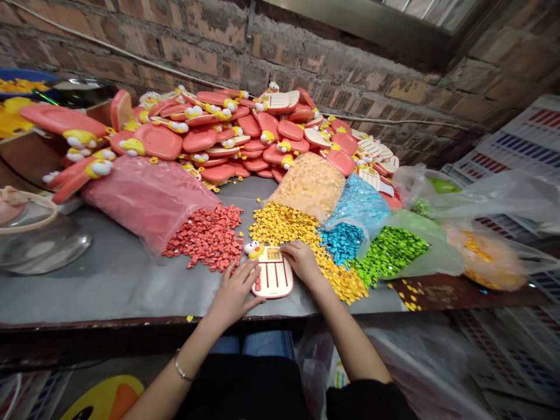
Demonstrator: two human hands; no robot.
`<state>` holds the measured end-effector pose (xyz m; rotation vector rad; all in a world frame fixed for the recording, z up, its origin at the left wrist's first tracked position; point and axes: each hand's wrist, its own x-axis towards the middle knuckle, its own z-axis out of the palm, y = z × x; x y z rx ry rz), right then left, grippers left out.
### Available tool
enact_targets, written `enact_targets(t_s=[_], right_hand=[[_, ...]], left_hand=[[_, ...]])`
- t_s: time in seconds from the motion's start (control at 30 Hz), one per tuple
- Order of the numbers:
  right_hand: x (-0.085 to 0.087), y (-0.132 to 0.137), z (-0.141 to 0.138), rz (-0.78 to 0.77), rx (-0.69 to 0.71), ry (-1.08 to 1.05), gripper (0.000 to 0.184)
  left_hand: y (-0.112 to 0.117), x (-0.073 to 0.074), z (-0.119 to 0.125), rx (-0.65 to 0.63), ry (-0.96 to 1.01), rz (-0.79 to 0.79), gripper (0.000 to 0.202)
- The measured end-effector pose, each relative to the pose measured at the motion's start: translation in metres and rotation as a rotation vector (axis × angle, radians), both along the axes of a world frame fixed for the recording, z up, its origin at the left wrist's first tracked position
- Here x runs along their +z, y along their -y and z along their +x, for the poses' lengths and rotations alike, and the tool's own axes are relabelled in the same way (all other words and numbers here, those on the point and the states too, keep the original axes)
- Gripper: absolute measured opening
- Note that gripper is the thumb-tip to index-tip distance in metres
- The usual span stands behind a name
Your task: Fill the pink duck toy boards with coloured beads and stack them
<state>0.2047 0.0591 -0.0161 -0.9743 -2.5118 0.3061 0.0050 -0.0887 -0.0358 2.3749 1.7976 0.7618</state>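
Observation:
A cream-faced toy board (275, 280) with a red rim and a duck head lies near the table's front edge. Its face has several red slots and a small yellow window, and a few red pieces sit in the leftmost slot. My left hand (231, 293) grips the board's left side, fingers over the edge and thumb at the bottom. At the upper right corner, my right hand (303, 263) has its fingers bent together beside the yellow window; whatever they pinch is hidden. Loose yellow pieces (284, 224) lie just behind the board, and red pieces (210, 233) to its left.
Blue pieces (341, 243) and green pieces (389, 251) spill from bags on the right. A pink bag (149, 195) lies at left, near a clear container (44, 239). Behind, a heap of red duck boards (245, 134) stands against the brick wall (196, 52).

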Motion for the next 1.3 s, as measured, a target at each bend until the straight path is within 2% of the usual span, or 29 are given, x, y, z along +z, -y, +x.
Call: enact_targets(t_s=[0.17, 0.37, 0.6, 0.8, 0.9, 1.13, 1.3], right_hand=[[-0.001, 0.002, -0.002, 0.048, -0.017, 0.069, 0.015], [-0.011, 0.001, 0.002, -0.003, -0.092, -0.043, 0.019], [-0.018, 0.002, -0.001, 0.029, 0.004, -0.126, 0.018], [-0.019, 0.003, -0.001, -0.030, -0.037, -0.162, 0.016], [-0.018, 0.006, 0.001, -0.021, -0.005, -0.237, 0.014], [-0.008, 0.018, 0.012, -0.219, 0.051, -0.266, 0.010], [-0.006, 0.022, -0.004, -0.306, 0.075, -0.281, 0.008]], left_hand=[[0.000, 0.001, 0.001, -0.006, -0.001, -0.004, 0.060], [0.001, 0.000, 0.000, -0.007, 0.009, 0.016, 0.057], [0.001, 0.001, 0.001, 0.012, 0.030, -0.010, 0.057], [0.001, 0.002, 0.001, 0.012, 0.038, -0.013, 0.056], [0.001, 0.002, 0.001, 0.015, 0.037, -0.019, 0.056], [0.000, 0.000, 0.001, 0.008, 0.019, -0.015, 0.058], [0.000, -0.002, 0.000, -0.003, -0.025, -0.001, 0.062]])
